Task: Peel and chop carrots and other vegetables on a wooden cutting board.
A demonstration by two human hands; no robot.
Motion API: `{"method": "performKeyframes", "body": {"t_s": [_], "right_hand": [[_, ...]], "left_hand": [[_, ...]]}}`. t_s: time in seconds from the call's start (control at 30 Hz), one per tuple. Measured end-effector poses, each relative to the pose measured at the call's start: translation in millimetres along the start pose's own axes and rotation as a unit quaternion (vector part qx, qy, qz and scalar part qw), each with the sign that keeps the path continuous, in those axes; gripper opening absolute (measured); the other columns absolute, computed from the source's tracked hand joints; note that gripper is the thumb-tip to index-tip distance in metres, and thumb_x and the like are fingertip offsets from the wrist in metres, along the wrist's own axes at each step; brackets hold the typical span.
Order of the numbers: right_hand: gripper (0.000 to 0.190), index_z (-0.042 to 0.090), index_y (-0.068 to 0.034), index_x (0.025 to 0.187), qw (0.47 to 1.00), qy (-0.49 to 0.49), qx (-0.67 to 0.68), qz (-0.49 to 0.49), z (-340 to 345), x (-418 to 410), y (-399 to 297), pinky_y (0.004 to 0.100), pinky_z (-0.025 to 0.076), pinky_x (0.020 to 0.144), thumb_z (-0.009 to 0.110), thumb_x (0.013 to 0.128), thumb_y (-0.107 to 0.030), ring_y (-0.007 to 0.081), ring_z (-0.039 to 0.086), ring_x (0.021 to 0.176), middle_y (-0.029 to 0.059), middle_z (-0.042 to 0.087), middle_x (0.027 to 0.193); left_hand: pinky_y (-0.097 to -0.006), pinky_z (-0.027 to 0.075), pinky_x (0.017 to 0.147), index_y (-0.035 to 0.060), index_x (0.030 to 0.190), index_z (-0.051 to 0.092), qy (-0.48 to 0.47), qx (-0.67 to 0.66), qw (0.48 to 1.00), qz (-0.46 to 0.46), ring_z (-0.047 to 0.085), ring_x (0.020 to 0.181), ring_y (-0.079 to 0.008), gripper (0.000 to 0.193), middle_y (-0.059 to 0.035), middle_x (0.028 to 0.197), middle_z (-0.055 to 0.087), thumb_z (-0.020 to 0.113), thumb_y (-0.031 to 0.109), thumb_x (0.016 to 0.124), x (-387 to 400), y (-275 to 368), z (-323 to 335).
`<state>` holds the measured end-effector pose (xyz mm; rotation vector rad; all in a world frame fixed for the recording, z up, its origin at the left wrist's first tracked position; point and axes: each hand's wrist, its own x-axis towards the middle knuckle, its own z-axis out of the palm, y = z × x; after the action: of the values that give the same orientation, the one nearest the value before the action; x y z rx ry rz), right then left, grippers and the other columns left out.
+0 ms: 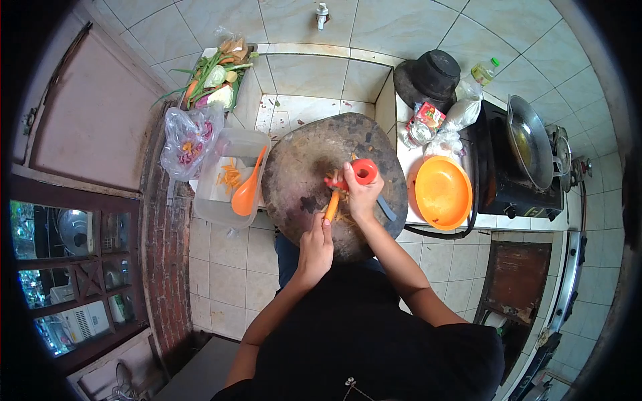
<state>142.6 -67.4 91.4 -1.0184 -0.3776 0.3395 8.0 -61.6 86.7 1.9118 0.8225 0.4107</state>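
My left hand (317, 238) grips the near end of a carrot (331, 205), which points away from me. My right hand (362, 193) holds a red-handled peeler (365, 171), its head against the carrot's far end. Both hands are over a large round wooden chopping board (301, 160), worn and stained dark. Orange peelings (345, 217) lie on the board under my hands. A knife (386, 208) with a grey part showing rests at the board's right side, partly hidden by my right wrist.
Left of the board stands a clear plastic container (205, 203) with carrot pieces (229, 176) and an orange ladle (245, 195). Beyond it are a plastic bag of shallots (193, 143) and a vegetable tray (218, 80). To the right are an orange bowl (443, 193) and a stove (511, 190) with a wok (526, 143).
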Motion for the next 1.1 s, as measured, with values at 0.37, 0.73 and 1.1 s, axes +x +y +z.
{"method": "performKeyframes", "body": {"t_s": [0.37,0.73,1.1], "right_hand": [[0.017,0.047,0.002,0.069,0.998,0.056,-0.004,-0.007,-4.9,-6.3,-19.5,0.0305,0.049,0.055,0.053,0.084,0.0,0.0147,0.053,0.054,0.0089,0.054,0.061],[0.012,0.05,0.003,0.072,0.998,0.007,0.069,0.012,1.2,-35.3,-19.9,0.0314,0.048,0.056,0.057,0.081,0.002,0.0158,0.055,0.056,0.0086,0.055,0.062],[0.017,0.047,0.0,0.071,0.996,0.066,-0.046,-0.046,-17.4,22.8,-13.2,0.0305,0.046,0.051,0.054,0.085,-0.006,0.0174,0.051,0.051,0.0094,0.051,0.058]], "left_hand": [[-0.0185,0.034,0.045,0.0047,0.095,0.052,-0.087,-0.347,0.91,-0.209,0.039,0.047,-0.0048,0.033,0.0012,0.058,0.043,0.029,0.028,0.096,12.6,-10.8,-5.0],[-0.0169,0.021,0.039,0.0077,0.117,0.045,-0.099,-0.457,0.863,-0.192,0.029,0.045,-0.0024,0.037,0.0038,0.058,0.034,0.033,0.035,0.095,8.4,-4.6,3.1],[-0.0162,0.021,0.039,0.0082,0.125,0.039,-0.116,-0.467,0.855,-0.196,0.028,0.046,-0.0024,0.041,0.0033,0.058,0.034,0.033,0.036,0.095,3.1,-10.1,3.8]]}}
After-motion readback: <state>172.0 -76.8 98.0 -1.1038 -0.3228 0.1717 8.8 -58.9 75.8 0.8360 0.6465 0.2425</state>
